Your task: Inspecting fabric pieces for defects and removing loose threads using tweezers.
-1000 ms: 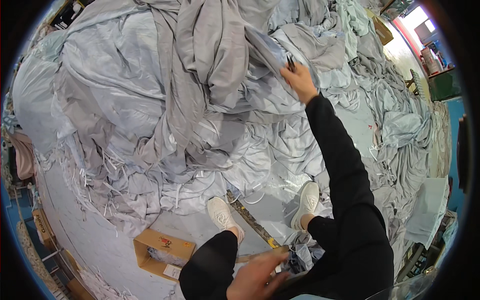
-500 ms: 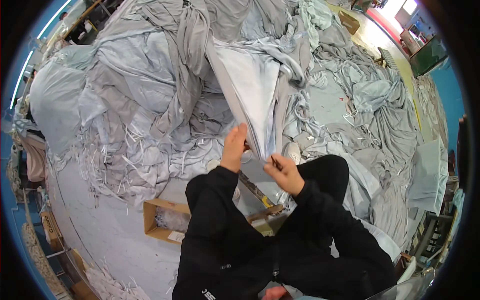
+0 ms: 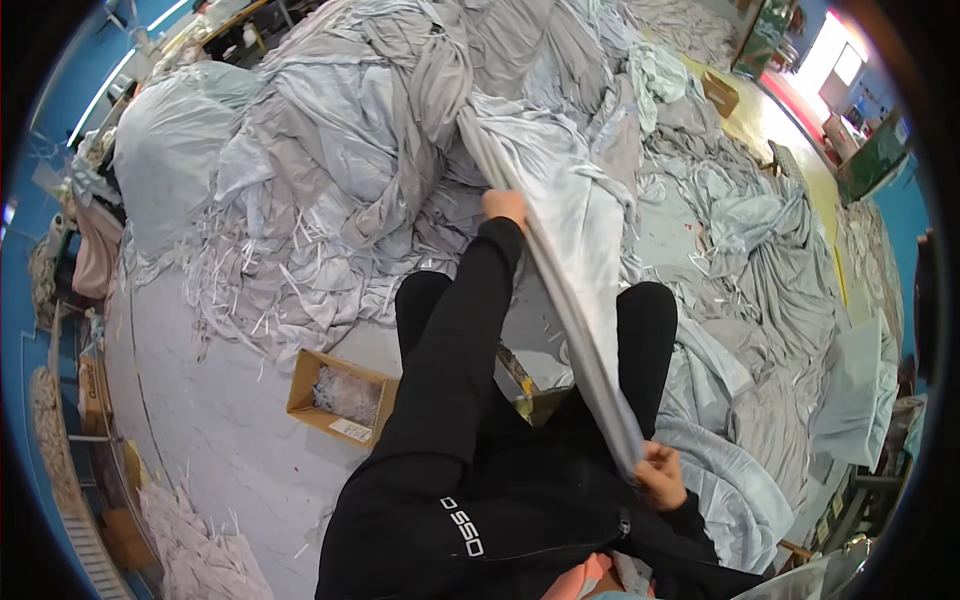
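A long pale grey cloth [image 3: 565, 180] stretches from the big heap toward my body, its left edge drawn into a taut, folded strip. My left hand [image 3: 505, 207] is closed round that edge, far out with the arm extended. Close to my body, beside my right thigh, my right hand [image 3: 660, 475] pinches the near end of the strip. Between the two hands the cloth runs in a straight slant over my lap.
A large heap of grey cloth [image 3: 310, 130] fills the far side, with loose strips around it. More crumpled cloth [image 3: 775, 270] lies at the right. An open cardboard box [image 3: 300, 408] with whitish material stands left of my legs. A folded pale cloth [image 3: 850, 390] sits at far right.
My right hand has come back toward my body and to the right, drawing the cloth out taut. My left hand has reached farther out along its edge. The view has shifted slightly.
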`<action>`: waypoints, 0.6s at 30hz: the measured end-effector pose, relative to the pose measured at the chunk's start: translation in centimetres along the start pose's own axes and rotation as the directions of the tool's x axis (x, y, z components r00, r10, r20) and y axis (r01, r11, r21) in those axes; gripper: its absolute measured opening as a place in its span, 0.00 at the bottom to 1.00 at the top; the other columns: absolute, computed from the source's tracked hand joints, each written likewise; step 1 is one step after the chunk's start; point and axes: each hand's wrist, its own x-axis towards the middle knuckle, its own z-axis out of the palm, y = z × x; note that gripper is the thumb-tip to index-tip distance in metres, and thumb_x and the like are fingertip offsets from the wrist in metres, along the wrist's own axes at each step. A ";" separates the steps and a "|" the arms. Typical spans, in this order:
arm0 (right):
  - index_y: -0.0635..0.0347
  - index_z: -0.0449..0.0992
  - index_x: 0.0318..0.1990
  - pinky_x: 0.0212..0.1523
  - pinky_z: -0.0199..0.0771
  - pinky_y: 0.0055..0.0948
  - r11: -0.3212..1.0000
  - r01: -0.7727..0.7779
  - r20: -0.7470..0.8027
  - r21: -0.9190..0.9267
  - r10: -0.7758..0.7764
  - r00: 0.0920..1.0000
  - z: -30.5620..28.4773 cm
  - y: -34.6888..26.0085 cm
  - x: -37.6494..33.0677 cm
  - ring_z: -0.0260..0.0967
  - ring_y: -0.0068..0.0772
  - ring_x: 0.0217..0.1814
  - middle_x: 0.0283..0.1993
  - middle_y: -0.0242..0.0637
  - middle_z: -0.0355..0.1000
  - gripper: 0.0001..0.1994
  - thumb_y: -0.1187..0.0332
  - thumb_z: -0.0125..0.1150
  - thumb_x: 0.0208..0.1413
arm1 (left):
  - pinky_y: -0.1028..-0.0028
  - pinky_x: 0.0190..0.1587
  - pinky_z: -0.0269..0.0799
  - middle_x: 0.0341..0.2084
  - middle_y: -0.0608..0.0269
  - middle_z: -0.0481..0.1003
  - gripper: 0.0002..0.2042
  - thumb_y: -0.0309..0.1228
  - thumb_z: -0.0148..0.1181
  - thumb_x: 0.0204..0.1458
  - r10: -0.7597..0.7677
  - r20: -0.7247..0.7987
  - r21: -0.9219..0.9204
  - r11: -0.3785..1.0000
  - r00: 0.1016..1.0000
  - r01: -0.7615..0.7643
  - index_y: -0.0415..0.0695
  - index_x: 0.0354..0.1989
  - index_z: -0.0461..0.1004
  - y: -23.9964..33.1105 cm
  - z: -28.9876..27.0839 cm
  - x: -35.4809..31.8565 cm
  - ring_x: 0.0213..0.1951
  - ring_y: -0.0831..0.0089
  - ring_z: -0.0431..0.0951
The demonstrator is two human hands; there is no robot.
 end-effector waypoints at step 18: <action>0.65 0.76 0.44 0.33 0.73 0.29 0.913 -0.249 0.290 0.323 0.156 0.944 0.6 -9.1 20.8 0.73 0.26 0.31 0.31 0.37 0.75 0.29 0.43 0.51 0.59 | 0.56 0.23 0.61 0.17 0.44 0.67 0.09 0.27 0.54 0.53 0.687 -0.353 -0.907 -0.084 0.635 -0.414 0.36 0.24 0.64 24.8 -15.9 -28.6 0.22 0.43 0.68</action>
